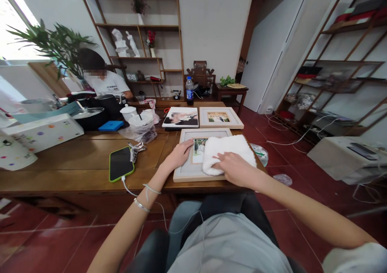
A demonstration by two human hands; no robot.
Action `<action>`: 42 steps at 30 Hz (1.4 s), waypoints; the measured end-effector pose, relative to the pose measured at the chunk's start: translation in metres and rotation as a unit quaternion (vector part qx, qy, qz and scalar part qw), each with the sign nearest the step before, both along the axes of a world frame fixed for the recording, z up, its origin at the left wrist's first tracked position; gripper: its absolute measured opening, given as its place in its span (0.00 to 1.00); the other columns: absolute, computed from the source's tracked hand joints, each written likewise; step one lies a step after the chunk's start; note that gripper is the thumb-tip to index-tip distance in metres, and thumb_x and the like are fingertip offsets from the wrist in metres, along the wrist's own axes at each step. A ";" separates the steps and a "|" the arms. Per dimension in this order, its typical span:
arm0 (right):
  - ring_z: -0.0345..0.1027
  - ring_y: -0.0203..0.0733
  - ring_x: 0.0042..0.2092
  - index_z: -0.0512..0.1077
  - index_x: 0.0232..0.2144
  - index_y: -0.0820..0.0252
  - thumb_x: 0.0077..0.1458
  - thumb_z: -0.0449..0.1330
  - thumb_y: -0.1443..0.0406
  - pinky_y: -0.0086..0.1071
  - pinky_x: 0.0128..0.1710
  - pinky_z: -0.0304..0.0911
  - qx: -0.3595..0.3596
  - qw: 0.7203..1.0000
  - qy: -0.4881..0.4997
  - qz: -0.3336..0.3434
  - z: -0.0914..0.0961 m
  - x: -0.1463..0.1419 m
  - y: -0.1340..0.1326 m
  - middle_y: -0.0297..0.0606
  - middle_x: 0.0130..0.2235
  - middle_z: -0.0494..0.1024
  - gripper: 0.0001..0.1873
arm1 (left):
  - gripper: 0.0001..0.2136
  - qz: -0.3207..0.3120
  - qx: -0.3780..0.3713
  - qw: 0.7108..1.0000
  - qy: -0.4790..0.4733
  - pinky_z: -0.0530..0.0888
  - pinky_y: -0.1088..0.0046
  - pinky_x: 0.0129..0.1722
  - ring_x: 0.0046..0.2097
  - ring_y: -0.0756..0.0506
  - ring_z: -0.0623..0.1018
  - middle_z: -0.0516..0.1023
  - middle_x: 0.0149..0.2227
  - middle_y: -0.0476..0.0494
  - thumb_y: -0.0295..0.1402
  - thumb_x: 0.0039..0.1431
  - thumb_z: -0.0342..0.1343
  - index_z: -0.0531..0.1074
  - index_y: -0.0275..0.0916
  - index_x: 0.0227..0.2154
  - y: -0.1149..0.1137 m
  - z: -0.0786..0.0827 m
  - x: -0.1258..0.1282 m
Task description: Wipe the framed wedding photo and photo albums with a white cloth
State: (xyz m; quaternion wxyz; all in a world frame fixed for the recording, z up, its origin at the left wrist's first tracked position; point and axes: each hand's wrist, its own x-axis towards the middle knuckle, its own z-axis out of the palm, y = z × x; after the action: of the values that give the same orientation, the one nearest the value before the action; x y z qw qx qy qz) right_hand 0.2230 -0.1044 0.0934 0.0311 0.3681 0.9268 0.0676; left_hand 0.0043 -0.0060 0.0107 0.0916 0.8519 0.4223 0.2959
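At the far left of the desk [84, 156], a white dotted tub [18, 156] stands beside a long dotted carton [45, 132]; the contents of both are not visible. Next is a black pot [92, 121], with the handle of a utensil projecting above its rim; its contents cannot be identified. A phone [121, 164] lies face up in front, with a white cable [128, 190] connected. A white cup [128, 111] is covered by a lid. Just beside it, a drink cup [141, 119] with a black straw stands at a clear bag [148, 135].

The left hand [180, 154] rests flat on the left part of a picture frame [193, 171], fingers extended and grasping nothing. This frame lies face up at the near edge of the desk and contains a photo [198, 150]. Behind, a bottle [189, 91] with a blue cap holds dark liquid. A second frame [204, 121], also containing a photo, lies beyond the first.

A white cloth [234, 146] covers the right part of the near frame. The right hand [236, 168] is on the cloth, fingers bent and closed on its near edge. Beyond the right edge of the desk, a clear container [262, 152] holds a green item.
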 end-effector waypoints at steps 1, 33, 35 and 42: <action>0.68 0.47 0.42 0.74 0.37 0.61 0.45 0.50 0.76 0.35 0.40 0.58 -0.002 1.000 -0.011 -0.018 0.004 0.009 -0.002 0.45 0.40 0.76 0.19 | 0.19 0.001 0.000 1.000 0.002 0.60 0.64 0.59 0.58 0.44 0.66 0.66 0.55 0.36 0.28 0.60 0.40 0.68 0.30 0.50 0.000 0.000 0.000; 0.70 0.51 0.40 0.75 0.32 0.65 0.48 0.49 0.75 0.38 0.39 0.61 -0.003 0.996 -0.030 -0.085 0.009 0.011 -0.018 0.52 0.38 0.76 0.15 | 0.18 -0.005 -0.022 0.999 -0.025 0.60 0.63 0.60 0.58 0.45 0.65 0.67 0.55 0.41 0.30 0.61 0.40 0.69 0.34 0.49 0.001 0.001 -0.001; 0.71 0.49 0.37 0.76 0.31 0.62 0.45 0.49 0.76 0.37 0.37 0.60 -0.032 0.992 -0.027 -0.120 0.021 0.033 -0.015 0.47 0.35 0.78 0.17 | 0.18 -0.004 -0.023 0.999 -0.024 0.60 0.64 0.60 0.58 0.45 0.65 0.67 0.56 0.40 0.30 0.61 0.40 0.69 0.34 0.49 0.001 0.001 -0.001; 0.70 0.41 0.37 0.74 0.40 0.58 0.44 0.48 0.73 0.29 0.38 0.60 -0.146 0.977 0.125 -0.094 0.059 0.097 0.029 0.33 0.38 0.78 0.23 | 0.19 -0.002 -0.022 1.000 -0.016 0.59 0.64 0.60 0.59 0.46 0.64 0.66 0.56 0.42 0.30 0.61 0.40 0.68 0.35 0.50 0.002 0.000 -0.001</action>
State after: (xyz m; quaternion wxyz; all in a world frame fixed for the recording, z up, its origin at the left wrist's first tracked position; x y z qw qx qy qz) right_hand 0.3202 -0.0753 0.1520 -0.0248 0.4504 0.8846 -0.1186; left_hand 0.0032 -0.0042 0.0108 0.1178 0.8455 0.4258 0.2999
